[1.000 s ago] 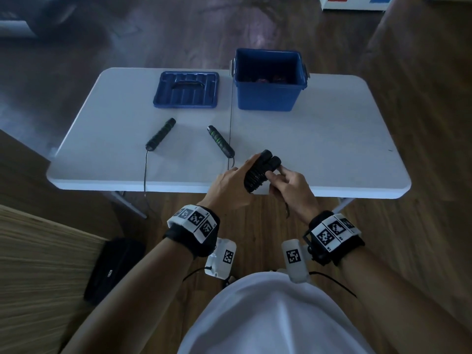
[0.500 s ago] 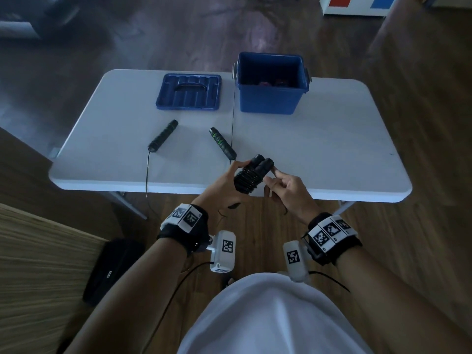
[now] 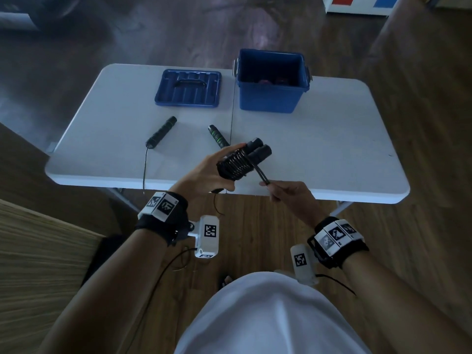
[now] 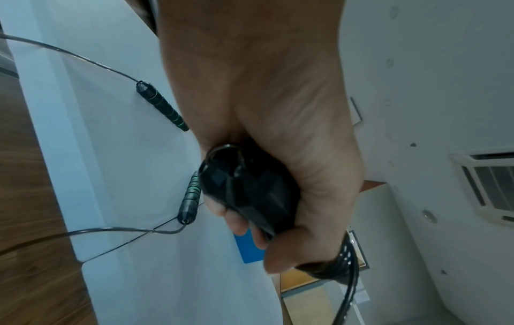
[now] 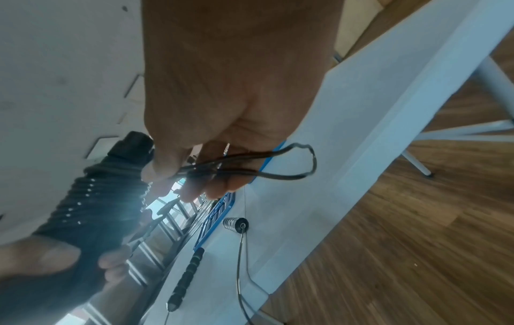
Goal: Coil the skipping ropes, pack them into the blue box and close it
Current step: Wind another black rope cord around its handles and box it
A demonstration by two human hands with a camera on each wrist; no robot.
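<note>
Skipping rope (image 3: 241, 159), light and springy, wound round paired handles gripped by left hand (image 3: 204, 175); right hand (image 3: 286, 198) pinches its loose end.

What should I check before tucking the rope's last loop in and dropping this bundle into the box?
1. Left hand grips the wound handle bundle firmly: ok.
2. Right hand pinches the leftover cord loop: ok.
3. Loop already secured under the wraps: not ok, it is free.
4. Blue box open, lid lying beside it on the table: ok.
5. Room left inside the box: cannot tell, something dark lies at the bottom.
6. Second rope coiled: not ok, its handles lie apart and the cord hangs off the table edge.
</note>
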